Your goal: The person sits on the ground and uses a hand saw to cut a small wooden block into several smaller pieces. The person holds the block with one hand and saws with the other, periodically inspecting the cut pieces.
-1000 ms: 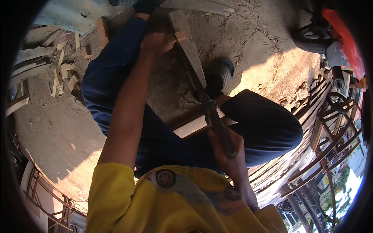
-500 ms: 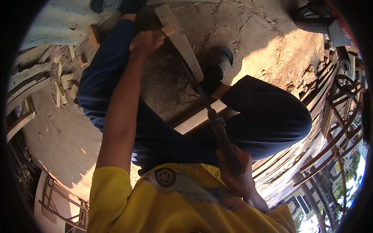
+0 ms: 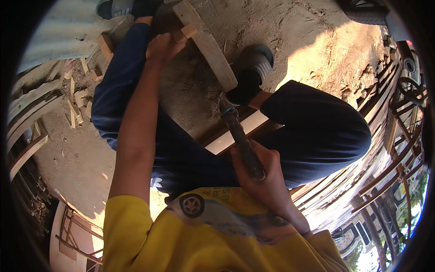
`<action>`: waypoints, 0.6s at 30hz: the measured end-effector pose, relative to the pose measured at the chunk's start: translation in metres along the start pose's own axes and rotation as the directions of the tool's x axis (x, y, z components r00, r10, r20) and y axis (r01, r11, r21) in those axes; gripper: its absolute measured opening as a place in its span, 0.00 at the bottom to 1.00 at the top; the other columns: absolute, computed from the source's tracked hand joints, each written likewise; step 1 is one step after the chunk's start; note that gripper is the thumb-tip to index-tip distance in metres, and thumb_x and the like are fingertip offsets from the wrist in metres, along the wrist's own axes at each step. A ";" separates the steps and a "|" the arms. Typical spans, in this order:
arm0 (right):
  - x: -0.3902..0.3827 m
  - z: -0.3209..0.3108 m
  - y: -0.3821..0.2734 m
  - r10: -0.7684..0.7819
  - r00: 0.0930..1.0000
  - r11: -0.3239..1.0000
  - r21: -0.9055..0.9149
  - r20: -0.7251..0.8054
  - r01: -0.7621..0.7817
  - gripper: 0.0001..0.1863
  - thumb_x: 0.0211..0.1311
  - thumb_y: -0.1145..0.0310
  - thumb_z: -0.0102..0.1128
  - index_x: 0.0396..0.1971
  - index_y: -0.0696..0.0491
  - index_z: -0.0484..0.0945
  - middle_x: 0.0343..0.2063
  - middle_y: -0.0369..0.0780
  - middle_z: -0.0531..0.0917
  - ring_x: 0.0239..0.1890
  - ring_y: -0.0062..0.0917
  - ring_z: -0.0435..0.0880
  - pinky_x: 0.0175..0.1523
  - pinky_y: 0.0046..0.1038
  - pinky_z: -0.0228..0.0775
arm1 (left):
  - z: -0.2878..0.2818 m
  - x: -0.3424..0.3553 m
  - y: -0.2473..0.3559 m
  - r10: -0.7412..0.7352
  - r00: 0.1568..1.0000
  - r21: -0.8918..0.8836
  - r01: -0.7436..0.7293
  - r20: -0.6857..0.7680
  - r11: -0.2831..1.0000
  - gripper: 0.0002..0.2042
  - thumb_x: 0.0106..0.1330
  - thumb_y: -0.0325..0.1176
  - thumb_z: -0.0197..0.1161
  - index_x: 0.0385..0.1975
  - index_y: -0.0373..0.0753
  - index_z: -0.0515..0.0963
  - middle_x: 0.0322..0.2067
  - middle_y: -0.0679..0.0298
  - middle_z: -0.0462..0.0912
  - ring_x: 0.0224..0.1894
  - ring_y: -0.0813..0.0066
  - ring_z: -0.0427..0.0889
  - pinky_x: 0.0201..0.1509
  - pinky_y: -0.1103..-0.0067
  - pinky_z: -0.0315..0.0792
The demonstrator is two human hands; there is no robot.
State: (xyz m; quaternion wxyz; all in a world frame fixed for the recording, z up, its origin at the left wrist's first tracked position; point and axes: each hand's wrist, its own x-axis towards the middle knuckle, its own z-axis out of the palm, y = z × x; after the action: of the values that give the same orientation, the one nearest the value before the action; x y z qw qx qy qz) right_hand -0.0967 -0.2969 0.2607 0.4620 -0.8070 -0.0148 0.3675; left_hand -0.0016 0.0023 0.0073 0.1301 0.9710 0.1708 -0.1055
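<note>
My left hand (image 3: pixel 165 46) is closed around a small wooden block (image 3: pixel 189 31), whose pale end sticks out past my fingers. That block rests against a long weathered plank (image 3: pixel 210 52) lying on the dirt between my feet. In my right hand (image 3: pixel 265 170), close to my lap, is the thick dark handle of a machete (image 3: pixel 242 143). A metal collar sits at the handle's far end. Most of its blade cannot be made out, being dark and seen nearly end-on near my right shoe.
Wood offcuts (image 3: pixel 77 104) litter the ground at left, beside a corrugated sheet (image 3: pixel 59 36). A pale board (image 3: pixel 235 131) lies beneath my legs. Long timber strips (image 3: pixel 380 109) are stacked at right, near a metal frame (image 3: pixel 398 158). A wheel (image 3: pixel 369 20) stands at the far right.
My right hand has moved up and slightly left with the machete, its handle now farther from my body. The left hand and block have shifted only slightly.
</note>
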 end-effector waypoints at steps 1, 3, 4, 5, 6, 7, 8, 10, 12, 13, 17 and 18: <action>-0.012 -0.003 0.000 0.021 1.000 1.000 -0.010 -0.013 -0.021 0.10 0.62 0.74 0.58 0.21 0.60 0.72 0.10 0.34 0.69 0.15 0.09 0.60 0.19 0.23 0.51 | 0.001 -0.007 -0.001 -0.025 0.999 -0.021 0.026 0.036 0.999 0.26 0.53 0.57 0.64 0.32 0.35 0.83 0.31 0.49 0.84 0.38 0.51 0.84 0.43 0.63 0.77; -0.030 -0.010 0.004 0.024 0.998 0.999 -0.030 -0.056 -0.026 0.11 0.62 0.74 0.58 0.21 0.60 0.72 0.10 0.34 0.69 0.15 0.09 0.60 0.19 0.24 0.51 | -0.004 0.001 0.000 -0.081 0.995 -0.074 0.086 0.065 0.993 0.27 0.52 0.56 0.66 0.35 0.34 0.82 0.33 0.47 0.83 0.41 0.47 0.82 0.46 0.61 0.76; -0.028 -0.009 0.007 0.012 0.998 1.000 -0.018 -0.058 -0.014 0.11 0.62 0.74 0.58 0.21 0.60 0.72 0.10 0.34 0.69 0.16 0.09 0.60 0.19 0.23 0.51 | 0.000 0.004 -0.004 -0.046 0.998 -0.063 0.048 0.039 0.997 0.27 0.52 0.57 0.65 0.34 0.35 0.82 0.32 0.48 0.84 0.39 0.50 0.83 0.44 0.62 0.77; -0.024 -0.007 0.009 0.000 0.999 1.000 -0.013 -0.053 -0.001 0.10 0.62 0.74 0.58 0.21 0.60 0.72 0.10 0.34 0.69 0.16 0.09 0.61 0.19 0.23 0.52 | 0.007 0.005 -0.011 -0.009 1.000 -0.056 0.010 0.018 0.998 0.27 0.53 0.58 0.64 0.34 0.35 0.83 0.31 0.49 0.84 0.38 0.52 0.84 0.42 0.63 0.78; -0.001 0.000 0.009 -0.010 1.000 1.000 0.016 -0.010 0.011 0.10 0.62 0.74 0.58 0.22 0.60 0.72 0.10 0.34 0.70 0.16 0.09 0.63 0.20 0.22 0.53 | 0.015 0.005 -0.016 0.027 1.000 -0.048 -0.027 -0.003 0.998 0.27 0.54 0.59 0.63 0.34 0.36 0.83 0.30 0.51 0.85 0.36 0.54 0.85 0.41 0.64 0.78; 0.019 0.007 0.012 -0.032 0.999 0.998 0.056 0.032 0.030 0.10 0.61 0.74 0.59 0.22 0.60 0.72 0.11 0.34 0.70 0.16 0.09 0.65 0.20 0.22 0.55 | 0.011 0.004 -0.013 0.049 0.999 -0.062 -0.048 0.002 0.997 0.27 0.54 0.59 0.63 0.33 0.36 0.83 0.30 0.51 0.85 0.36 0.54 0.85 0.41 0.64 0.79; 0.028 0.012 0.018 -0.101 0.995 0.995 0.010 0.009 0.101 0.08 0.61 0.74 0.59 0.24 0.60 0.73 0.11 0.33 0.71 0.17 0.08 0.66 0.20 0.20 0.56 | 0.007 0.003 -0.010 0.070 0.997 -0.077 -0.070 0.007 0.995 0.27 0.54 0.59 0.63 0.33 0.36 0.83 0.30 0.51 0.85 0.36 0.54 0.85 0.40 0.64 0.79; 0.007 0.006 0.006 0.020 1.000 0.999 0.039 0.015 -0.020 0.08 0.61 0.74 0.58 0.24 0.60 0.73 0.12 0.32 0.70 0.17 0.08 0.64 0.20 0.20 0.55 | 0.008 -0.002 -0.008 0.063 0.998 -0.067 -0.061 0.030 0.996 0.27 0.54 0.59 0.63 0.33 0.36 0.83 0.30 0.51 0.85 0.36 0.54 0.85 0.40 0.64 0.79; -0.017 -0.004 0.005 0.053 0.999 0.999 -0.009 -0.014 -0.053 0.08 0.61 0.74 0.58 0.24 0.60 0.73 0.12 0.32 0.70 0.18 0.08 0.63 0.21 0.20 0.54 | 0.005 0.004 -0.009 -0.001 1.000 -0.021 0.001 0.022 1.000 0.26 0.54 0.59 0.63 0.32 0.37 0.84 0.31 0.51 0.85 0.36 0.54 0.85 0.40 0.63 0.79; -0.028 -0.008 0.006 0.044 0.998 0.996 -0.073 -0.054 -0.048 0.08 0.61 0.74 0.58 0.24 0.60 0.73 0.12 0.32 0.71 0.18 0.08 0.63 0.21 0.19 0.54 | 0.006 0.004 -0.010 -0.014 1.000 -0.056 0.016 0.028 0.998 0.27 0.54 0.58 0.64 0.33 0.36 0.83 0.31 0.49 0.84 0.37 0.52 0.84 0.41 0.63 0.78; 0.009 -0.003 0.001 0.027 1.000 0.998 0.054 0.012 -0.028 0.06 0.61 0.75 0.57 0.25 0.61 0.74 0.13 0.32 0.72 0.19 0.08 0.67 0.22 0.19 0.57 | 0.008 0.005 -0.007 -0.025 1.000 -0.093 0.027 0.016 0.995 0.26 0.54 0.58 0.63 0.32 0.36 0.83 0.31 0.49 0.84 0.37 0.52 0.84 0.42 0.63 0.77; 0.008 0.000 0.001 0.022 1.000 0.999 0.028 0.004 -0.023 0.06 0.61 0.75 0.57 0.25 0.61 0.74 0.13 0.32 0.72 0.19 0.07 0.66 0.22 0.19 0.56 | 0.008 0.006 -0.005 -0.020 1.000 -0.077 0.020 0.004 0.997 0.25 0.54 0.58 0.63 0.31 0.38 0.84 0.30 0.50 0.85 0.36 0.54 0.85 0.41 0.63 0.78</action>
State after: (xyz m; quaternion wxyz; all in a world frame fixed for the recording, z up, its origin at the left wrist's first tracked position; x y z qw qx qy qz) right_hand -0.0912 -0.2941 0.2552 0.4692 -0.7998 -0.0014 0.3745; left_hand 0.0006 0.0060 -0.0032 0.1664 0.9633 0.1843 -0.1018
